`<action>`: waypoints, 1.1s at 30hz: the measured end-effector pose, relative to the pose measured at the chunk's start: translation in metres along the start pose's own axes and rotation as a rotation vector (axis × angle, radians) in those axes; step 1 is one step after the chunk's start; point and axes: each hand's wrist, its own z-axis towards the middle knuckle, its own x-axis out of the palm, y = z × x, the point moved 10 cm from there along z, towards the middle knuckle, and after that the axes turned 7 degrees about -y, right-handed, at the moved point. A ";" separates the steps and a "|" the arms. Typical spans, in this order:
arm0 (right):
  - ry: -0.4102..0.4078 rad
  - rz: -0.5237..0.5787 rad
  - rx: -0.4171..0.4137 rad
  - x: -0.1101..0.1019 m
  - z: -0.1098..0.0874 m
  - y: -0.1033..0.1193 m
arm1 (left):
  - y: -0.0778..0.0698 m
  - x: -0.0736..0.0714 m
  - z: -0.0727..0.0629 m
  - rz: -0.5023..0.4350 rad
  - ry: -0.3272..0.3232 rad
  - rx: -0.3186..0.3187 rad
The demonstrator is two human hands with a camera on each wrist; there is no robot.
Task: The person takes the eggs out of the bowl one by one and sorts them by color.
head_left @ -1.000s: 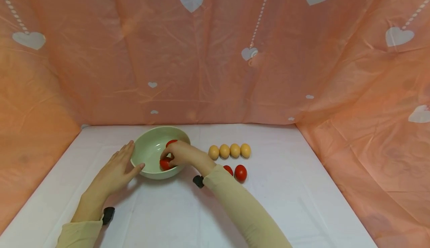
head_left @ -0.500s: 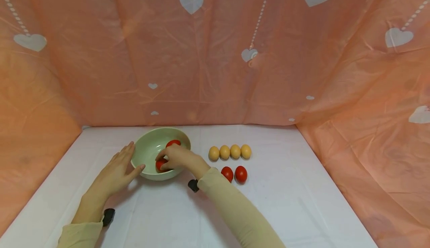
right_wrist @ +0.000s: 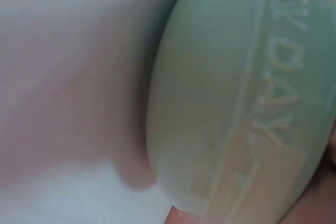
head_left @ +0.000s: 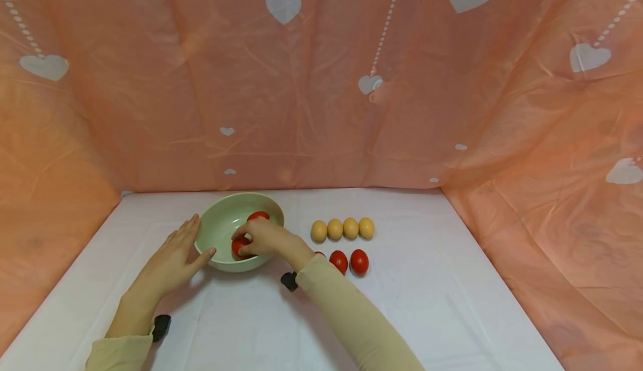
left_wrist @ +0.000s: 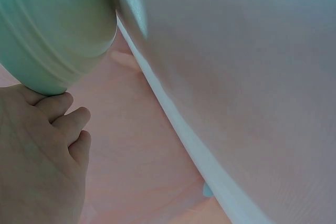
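Bowl (head_left: 215,232) near the table's (head_left: 442,304) far edge holds red ovals (head_left: 258,215). Your right hand (head_left: 262,235) pinches one; your wide left hand (head_left: 172,260) touches outside.

1. Held red egg (head_left: 238,246): partly covered by the right hand (head_left: 263,236).
2. Rear red egg (head_left: 258,214): lower portion hidden.
3. Left-end table egg (head_left: 320,254): mostly hidden by the right sleeve (head_left: 351,309).
4. Bowl (right_wrist: 205,93): cropped in both wrist views; lettering (right_wrist: 283,66) blurred, cut at top edge.
5. Left hand (left_wrist: 42,150): cropped, left wrist view.
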 end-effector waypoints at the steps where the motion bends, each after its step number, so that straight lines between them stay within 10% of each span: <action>1: -0.007 0.000 -0.004 0.000 0.000 0.000 | 0.000 0.000 0.000 0.001 -0.002 0.000; 33: -0.450 0.199 -0.005 -0.053 -0.044 0.003 | -0.002 -0.001 0.001 0.006 -0.004 0.007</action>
